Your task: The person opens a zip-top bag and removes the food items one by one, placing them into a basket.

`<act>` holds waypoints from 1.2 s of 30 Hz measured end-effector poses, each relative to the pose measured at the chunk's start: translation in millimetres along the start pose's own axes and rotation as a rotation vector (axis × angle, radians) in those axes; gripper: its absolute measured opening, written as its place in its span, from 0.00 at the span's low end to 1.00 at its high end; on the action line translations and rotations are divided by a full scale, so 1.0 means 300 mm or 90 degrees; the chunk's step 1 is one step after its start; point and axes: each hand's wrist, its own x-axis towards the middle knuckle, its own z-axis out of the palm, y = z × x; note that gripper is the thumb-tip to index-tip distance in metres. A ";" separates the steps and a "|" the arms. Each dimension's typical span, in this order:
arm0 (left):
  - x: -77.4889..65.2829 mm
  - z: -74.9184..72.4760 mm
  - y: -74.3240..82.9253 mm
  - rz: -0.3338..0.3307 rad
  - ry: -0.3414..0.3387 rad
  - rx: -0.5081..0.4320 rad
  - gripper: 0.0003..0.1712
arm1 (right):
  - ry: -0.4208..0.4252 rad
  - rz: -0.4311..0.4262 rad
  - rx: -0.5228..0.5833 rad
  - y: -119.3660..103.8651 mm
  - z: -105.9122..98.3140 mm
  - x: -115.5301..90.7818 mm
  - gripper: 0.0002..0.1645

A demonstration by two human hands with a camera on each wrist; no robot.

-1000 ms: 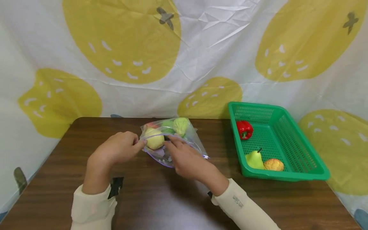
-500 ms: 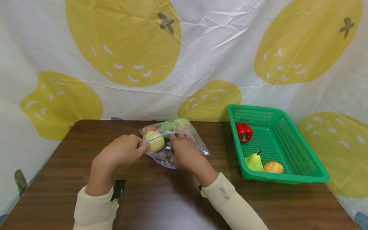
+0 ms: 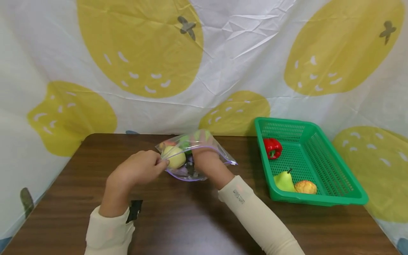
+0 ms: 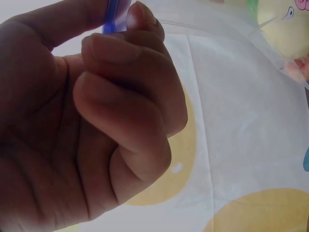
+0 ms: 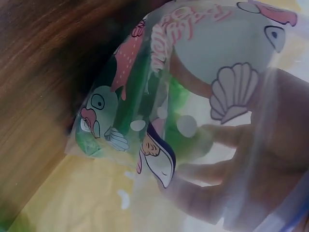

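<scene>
A clear zip bag (image 3: 226, 152) with a purple edge and printed sea figures lies on the table, its mouth toward me. Thumb and fingers of my left hand (image 3: 137, 170) pinch the left of that edge; the purple strip (image 4: 112, 17) shows between them in the left wrist view. My right hand (image 3: 207, 161) is inside the bag past the wrist. Seen through the plastic, its fingers (image 5: 203, 193) stretch loosely beside a green vegetable (image 5: 181, 137). A pale yellow round fruit (image 3: 176, 158) sits near the mouth, with a reddish piece (image 3: 167, 143) behind it.
A green basket (image 3: 338, 200) stands at the right of the brown table (image 3: 178, 219). In it are a red bell pepper (image 3: 272, 148), a green pear (image 3: 284, 181) and a yellow-orange fruit (image 3: 305, 187). A lemon-print cloth (image 3: 223, 71) hangs behind.
My right hand has gone from the bag's mouth deep inside, over the green vegetables. The left hand keeps its pinch on the edge and has shifted slightly right.
</scene>
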 end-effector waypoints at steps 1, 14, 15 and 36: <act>-0.002 -0.006 0.006 0.000 -0.005 0.000 0.25 | -0.002 0.003 0.002 0.001 0.001 0.003 0.52; 0.002 -0.005 0.003 -0.007 -0.003 0.005 0.24 | -0.041 -0.005 0.009 0.016 -0.008 0.023 0.49; 0.002 -0.005 0.003 -0.008 -0.004 0.006 0.24 | -0.042 -0.010 0.006 0.016 -0.011 0.022 0.49; -0.005 -0.003 0.004 -0.011 -0.032 0.002 0.25 | -0.182 -0.103 0.089 0.014 -0.010 -0.011 0.39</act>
